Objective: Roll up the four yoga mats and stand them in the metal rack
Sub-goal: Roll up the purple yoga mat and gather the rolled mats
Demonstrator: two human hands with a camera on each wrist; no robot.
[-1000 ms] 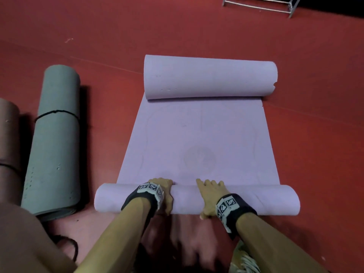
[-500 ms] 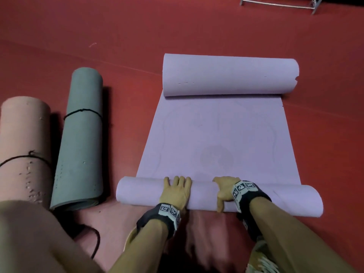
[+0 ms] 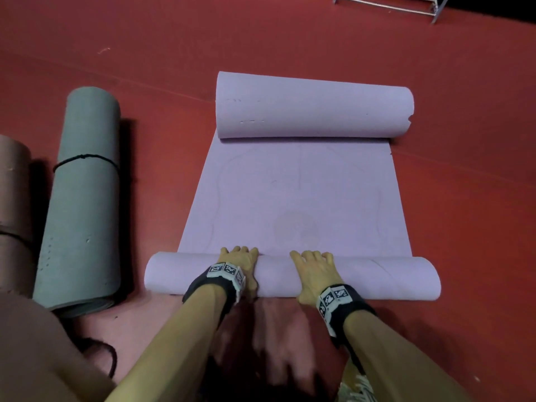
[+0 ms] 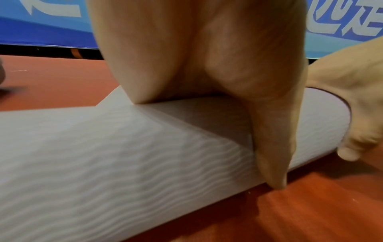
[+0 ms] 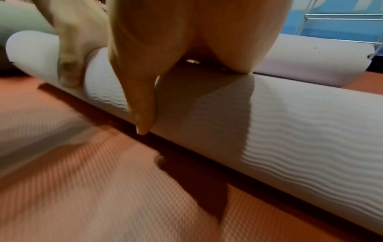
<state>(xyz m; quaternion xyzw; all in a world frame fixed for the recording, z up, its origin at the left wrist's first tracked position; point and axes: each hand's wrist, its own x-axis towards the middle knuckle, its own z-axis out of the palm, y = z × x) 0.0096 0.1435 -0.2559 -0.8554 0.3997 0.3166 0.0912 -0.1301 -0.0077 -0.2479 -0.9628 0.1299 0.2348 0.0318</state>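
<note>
A lilac yoga mat (image 3: 298, 192) lies on the red floor, rolled at both ends. The thick far roll (image 3: 313, 108) lies across the top. The thinner near roll (image 3: 377, 277) lies in front of me. My left hand (image 3: 240, 262) and right hand (image 3: 314, 268) sit side by side on the near roll. Their fingers curve over its far crest and their thumbs run down its near side. The wrist views show each palm on the roll (image 4: 103, 147) (image 5: 290, 122); the fingers are hidden there. The metal rack (image 3: 388, 4) stands far off at the top right.
A grey-green rolled mat (image 3: 84, 198) with a black band lies to the left. A pinkish-brown rolled mat (image 3: 11, 198) lies at the left edge. A pink mat (image 3: 150, 329) is spread under me, with a black cord (image 3: 111, 358) on it. Blue boards (image 4: 41, 24) line the far wall.
Both hands have re-set their hold on the near roll, with the right hand now laid fully over it. My head view has swung sideways, while the side rolls stay put.
</note>
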